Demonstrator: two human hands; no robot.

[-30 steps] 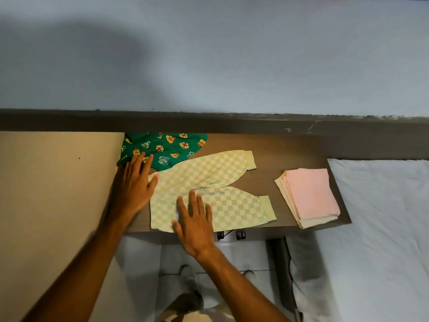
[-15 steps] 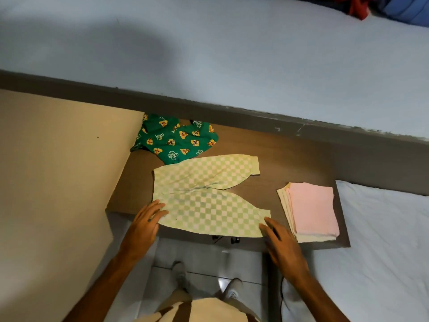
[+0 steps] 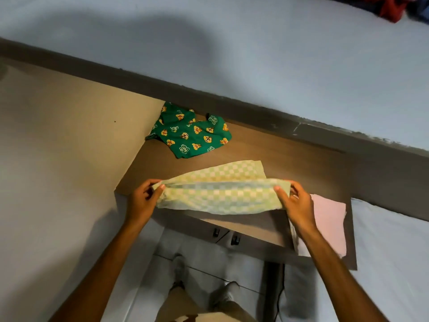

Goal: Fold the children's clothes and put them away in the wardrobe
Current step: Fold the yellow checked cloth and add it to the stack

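Note:
Pale green-and-yellow checked children's trousers (image 3: 220,194) lie across the brown wooden table (image 3: 290,159). The near leg is lifted off the table and stretched between my hands. My left hand (image 3: 142,201) pinches its waist end and my right hand (image 3: 296,205) pinches its cuff end. The far leg still lies flat on the wood. A crumpled green garment with cartoon prints (image 3: 192,133) sits at the table's back left corner. A folded pink and cream stack (image 3: 329,226) rests at the table's right end, partly behind my right wrist.
A tan panel (image 3: 69,147) stands along the table's left side. A grey ledge and pale blue wall (image 3: 255,54) run behind it. A white bed sheet (image 3: 390,263) lies to the right. My feet stand on the tiled floor under the table's front edge.
Both hands moved from pressing flat on the trousers to their two ends, gripped the near leg and lifted it off the table. The camera view also shifted.

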